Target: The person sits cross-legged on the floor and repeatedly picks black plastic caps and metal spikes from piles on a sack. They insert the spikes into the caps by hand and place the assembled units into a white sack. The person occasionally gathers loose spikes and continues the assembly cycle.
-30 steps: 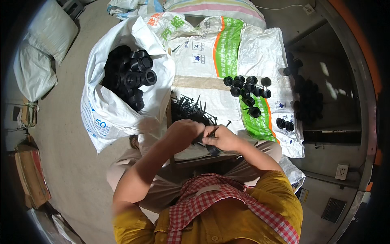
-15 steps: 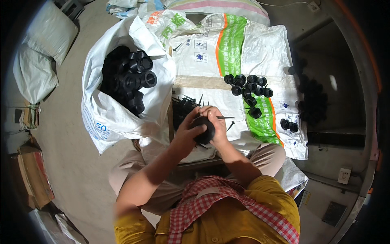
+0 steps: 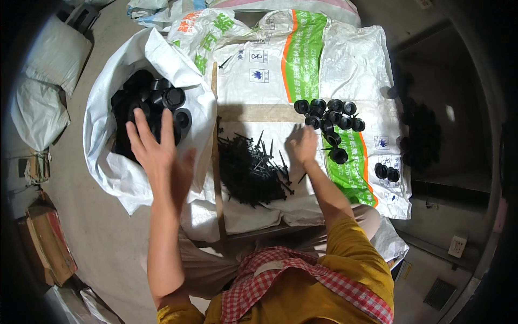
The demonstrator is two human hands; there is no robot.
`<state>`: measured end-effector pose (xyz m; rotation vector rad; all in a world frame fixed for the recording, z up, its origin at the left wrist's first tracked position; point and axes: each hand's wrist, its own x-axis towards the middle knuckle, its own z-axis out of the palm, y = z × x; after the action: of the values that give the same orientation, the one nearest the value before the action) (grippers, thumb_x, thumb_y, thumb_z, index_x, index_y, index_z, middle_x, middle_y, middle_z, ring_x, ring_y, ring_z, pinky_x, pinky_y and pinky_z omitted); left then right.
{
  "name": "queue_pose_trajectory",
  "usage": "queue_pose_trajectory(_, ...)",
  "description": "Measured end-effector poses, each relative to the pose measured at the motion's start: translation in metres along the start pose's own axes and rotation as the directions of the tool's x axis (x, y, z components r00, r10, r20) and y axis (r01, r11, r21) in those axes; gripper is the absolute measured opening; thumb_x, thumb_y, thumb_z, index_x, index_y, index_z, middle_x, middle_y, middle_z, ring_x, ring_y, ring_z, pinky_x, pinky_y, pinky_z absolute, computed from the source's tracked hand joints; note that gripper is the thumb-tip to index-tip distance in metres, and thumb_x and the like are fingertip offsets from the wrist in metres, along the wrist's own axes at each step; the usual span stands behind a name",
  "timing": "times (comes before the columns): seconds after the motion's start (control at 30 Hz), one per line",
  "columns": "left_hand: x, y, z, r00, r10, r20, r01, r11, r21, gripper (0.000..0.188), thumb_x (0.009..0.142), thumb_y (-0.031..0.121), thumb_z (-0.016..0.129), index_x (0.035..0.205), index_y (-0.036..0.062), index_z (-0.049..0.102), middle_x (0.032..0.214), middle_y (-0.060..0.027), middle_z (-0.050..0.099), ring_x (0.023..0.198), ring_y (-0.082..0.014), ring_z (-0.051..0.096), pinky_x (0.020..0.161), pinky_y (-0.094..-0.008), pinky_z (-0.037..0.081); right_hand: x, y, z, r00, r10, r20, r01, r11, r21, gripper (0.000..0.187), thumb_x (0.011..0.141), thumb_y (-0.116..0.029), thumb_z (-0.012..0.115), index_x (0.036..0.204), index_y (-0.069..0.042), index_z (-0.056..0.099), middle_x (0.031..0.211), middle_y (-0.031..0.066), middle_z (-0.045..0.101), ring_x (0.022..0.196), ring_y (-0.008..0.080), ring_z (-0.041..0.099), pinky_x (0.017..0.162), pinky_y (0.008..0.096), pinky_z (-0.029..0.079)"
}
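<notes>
My left hand [image 3: 156,154] reaches over the mouth of a white woven sack [image 3: 202,135], fingers spread, with nothing seen held. Inside the sack lie many black round plastic fittings [image 3: 174,98]; the hand hides some of them. My right hand [image 3: 303,144] is over the white sheeting, between a heap of thin black plastic spikes [image 3: 251,170] and a cluster of black round caps [image 3: 332,116]. Its fingers look loosely apart, slightly blurred, and I see nothing in them. The cap nearest its fingertips [image 3: 312,122] sits just beyond; whether they touch I cannot tell.
A wooden strip [image 3: 217,162] divides the sack from the work surface. A few more caps [image 3: 387,172] lie at the right, and a dark pile [image 3: 421,135] sits past the right edge. Filled sacks [image 3: 51,54] and a cardboard box [image 3: 51,237] stand on the left floor.
My hands have parted from the black round piece they held together. The left moved left over the sack, the right moved right toward the caps. The spike heap now shows more fully.
</notes>
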<state>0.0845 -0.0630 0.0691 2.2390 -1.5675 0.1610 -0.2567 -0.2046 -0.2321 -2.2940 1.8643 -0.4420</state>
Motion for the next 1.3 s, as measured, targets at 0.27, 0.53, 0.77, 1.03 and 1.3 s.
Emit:
queue_pose_trajectory(0.27, -0.010, 0.020, 0.008, 0.948, 0.122, 0.295, -0.071, 0.982, -0.177, 0.073, 0.062, 0.001, 0.080, 0.130, 0.0026, 0.054, 0.155, -0.0178, 0.013, 0.142, -0.0405, 0.014, 0.112, -0.0483, 0.025, 0.090, 0.097, -0.009, 0.977, 0.128, -0.169, -0.146, 0.984, -0.103, 0.092, 0.068, -0.008, 0.069, 0.143, 0.007, 0.018, 0.136, 0.0323, 0.040, 0.126, 0.0450, 0.042, 0.108, 0.0461, 0.034)
queue_pose_trajectory(0.53, -0.013, 0.029, 0.012, 0.871, 0.226, 0.437, -0.159, 0.970, -0.185, 0.063, 0.066, 0.007, 0.078, 0.125, 0.0011, 0.057, 0.152, -0.0214, 0.023, 0.141, -0.0390, 0.019, 0.113, -0.0456, 0.025, 0.061, 0.088, 0.016, 0.803, 0.471, 0.366, -0.533, 0.842, 0.086, 0.077, 0.057, -0.024, 0.084, 0.119, 0.003, 0.047, 0.111, 0.0228, 0.062, 0.107, 0.0364, 0.060, 0.092, 0.0392, 0.047)
queue_pose_trajectory(0.77, -0.040, 0.025, 0.028, 0.820, 0.393, 0.417, -0.249, 0.900, -0.359, 0.061, 0.070, 0.011, 0.076, 0.127, 0.0038, 0.054, 0.147, -0.0212, 0.032, 0.136, -0.0433, 0.027, 0.110, -0.0497, 0.028, 0.016, 0.016, -0.029, 0.710, 0.392, 0.585, -0.452, 0.891, -0.047, 0.082, 0.061, -0.033, 0.080, 0.124, -0.001, 0.037, 0.112, 0.0241, 0.063, 0.109, 0.0367, 0.060, 0.091, 0.0396, 0.048)
queue_pose_trajectory(1.03, -0.060, 0.041, 0.041, 0.781, 0.331, 0.531, 0.127, 0.747, -0.652, 0.055, 0.080, 0.018, 0.071, 0.127, -0.0017, 0.052, 0.132, -0.0228, 0.050, 0.123, -0.0397, 0.046, 0.102, -0.0426, 0.039, -0.059, -0.005, -0.021, 0.952, 0.098, 0.289, -0.283, 0.639, 0.715, 0.034, 0.078, 0.010, 0.055, 0.106, -0.005, 0.043, 0.088, 0.0058, 0.052, 0.082, 0.0165, 0.059, 0.073, 0.0285, 0.048)
queue_pose_trajectory(1.3, -0.076, 0.038, 0.069, 0.892, 0.205, 0.403, 0.235, 0.550, -0.801, 0.055, 0.078, 0.020, 0.073, 0.122, -0.0031, 0.052, 0.110, -0.0244, 0.061, 0.097, -0.0321, 0.063, 0.079, -0.0398, 0.051, -0.070, -0.147, -0.187, 0.907, -0.421, -0.021, 0.372, 0.776, 0.509, 0.025, 0.077, -0.009, 0.070, 0.101, -0.009, 0.063, 0.092, 0.0082, 0.066, 0.086, 0.0281, 0.058, 0.080, 0.0366, 0.043)
